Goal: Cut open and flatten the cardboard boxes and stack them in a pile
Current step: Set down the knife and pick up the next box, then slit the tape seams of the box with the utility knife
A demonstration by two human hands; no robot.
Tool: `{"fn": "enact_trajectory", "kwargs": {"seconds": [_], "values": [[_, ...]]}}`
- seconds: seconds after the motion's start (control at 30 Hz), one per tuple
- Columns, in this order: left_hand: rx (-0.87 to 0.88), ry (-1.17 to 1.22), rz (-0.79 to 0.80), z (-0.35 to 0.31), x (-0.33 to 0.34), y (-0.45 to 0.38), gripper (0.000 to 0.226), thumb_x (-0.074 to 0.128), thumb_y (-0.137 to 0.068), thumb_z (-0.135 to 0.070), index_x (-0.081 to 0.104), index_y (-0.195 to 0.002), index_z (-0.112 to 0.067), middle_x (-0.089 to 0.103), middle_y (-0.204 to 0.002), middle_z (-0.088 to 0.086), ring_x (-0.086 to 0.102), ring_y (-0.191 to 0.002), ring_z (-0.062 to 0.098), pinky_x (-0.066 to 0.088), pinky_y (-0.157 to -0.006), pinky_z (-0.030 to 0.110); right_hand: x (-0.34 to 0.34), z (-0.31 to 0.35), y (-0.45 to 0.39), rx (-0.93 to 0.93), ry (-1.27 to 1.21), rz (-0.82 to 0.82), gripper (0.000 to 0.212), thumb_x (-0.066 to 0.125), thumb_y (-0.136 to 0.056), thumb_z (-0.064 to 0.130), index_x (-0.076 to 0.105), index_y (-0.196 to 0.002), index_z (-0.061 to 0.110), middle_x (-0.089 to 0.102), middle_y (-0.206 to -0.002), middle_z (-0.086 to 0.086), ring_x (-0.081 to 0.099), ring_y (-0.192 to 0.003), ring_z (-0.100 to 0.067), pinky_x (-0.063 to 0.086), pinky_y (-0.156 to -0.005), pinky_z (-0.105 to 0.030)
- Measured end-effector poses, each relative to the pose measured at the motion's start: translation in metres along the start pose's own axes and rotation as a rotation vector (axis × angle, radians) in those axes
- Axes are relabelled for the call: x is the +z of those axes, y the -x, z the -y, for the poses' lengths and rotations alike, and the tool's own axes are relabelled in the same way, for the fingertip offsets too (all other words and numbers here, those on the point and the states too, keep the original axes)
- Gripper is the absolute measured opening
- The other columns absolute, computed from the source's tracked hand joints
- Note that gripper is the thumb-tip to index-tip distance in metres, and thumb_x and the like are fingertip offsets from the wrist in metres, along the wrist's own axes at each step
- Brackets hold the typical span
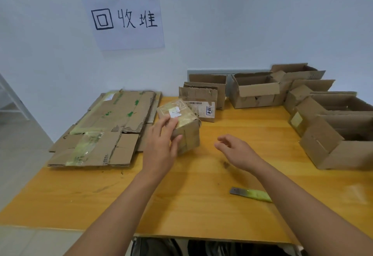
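Tape glosses the small box, a squat brown cardboard cube mid-table beside the flat corrugated pile. Left hand grips its near corner; right hand hovers loosely curled, holding nothing. Yellow-handled knife lies near.

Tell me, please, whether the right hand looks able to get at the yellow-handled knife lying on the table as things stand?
Probably yes. The right hand hangs open and holds nothing, and the knife lies on bare table just nearer the person than that hand, with nothing between them. The left hand alone holds the taped box.
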State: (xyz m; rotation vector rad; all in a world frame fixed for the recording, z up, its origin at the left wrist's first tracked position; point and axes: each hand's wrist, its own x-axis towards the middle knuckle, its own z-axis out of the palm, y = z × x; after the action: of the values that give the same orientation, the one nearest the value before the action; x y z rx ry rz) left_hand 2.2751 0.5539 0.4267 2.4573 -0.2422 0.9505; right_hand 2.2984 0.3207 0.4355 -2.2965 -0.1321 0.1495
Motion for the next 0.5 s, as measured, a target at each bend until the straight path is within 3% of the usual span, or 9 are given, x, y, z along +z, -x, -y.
{"fn": "enact_trajectory", "kwargs": {"seconds": [0.1,0.37,0.5], "values": [[0.067,-0.115,0.031,-0.014,0.013,0.004,0.046,0.066,-0.092,-0.024,0.055,-0.136,-0.017,0.049,-0.141,0.008,0.046,-0.12,0.028,0.045,-0.095,0.04,-0.016,-0.02,0.012,-0.01,0.183,0.044,0.047,0.056,-0.098,0.045,0.052,-0.139,0.022,0.055,-0.139,0.005,0.052,-0.124,-0.017,0.043,-0.101,-0.032],[0.097,-0.228,0.031,-0.06,0.024,0.032,0.047,0.067,-0.089,-0.016,0.055,-0.134,-0.011,0.05,-0.138,0.015,0.046,-0.115,0.035,0.051,-0.089,0.046,-0.042,-0.051,0.071,-0.089,0.451,0.185,0.062,0.062,-0.089,0.056,0.046,-0.142,0.029,0.036,-0.15,0.005,0.025,-0.141,-0.017,0.029,-0.114,-0.035],[0.078,-0.241,0.018,-0.071,0.02,0.046,0.046,0.066,-0.091,-0.02,0.054,-0.135,-0.013,0.049,-0.139,0.015,0.046,-0.117,0.035,0.049,-0.093,0.045,-0.042,-0.066,0.098,-0.118,0.59,0.223,0.046,0.063,-0.088,0.056,0.056,-0.126,0.032,0.037,-0.143,0.006,0.026,-0.137,-0.017,0.03,-0.113,-0.038]]}}
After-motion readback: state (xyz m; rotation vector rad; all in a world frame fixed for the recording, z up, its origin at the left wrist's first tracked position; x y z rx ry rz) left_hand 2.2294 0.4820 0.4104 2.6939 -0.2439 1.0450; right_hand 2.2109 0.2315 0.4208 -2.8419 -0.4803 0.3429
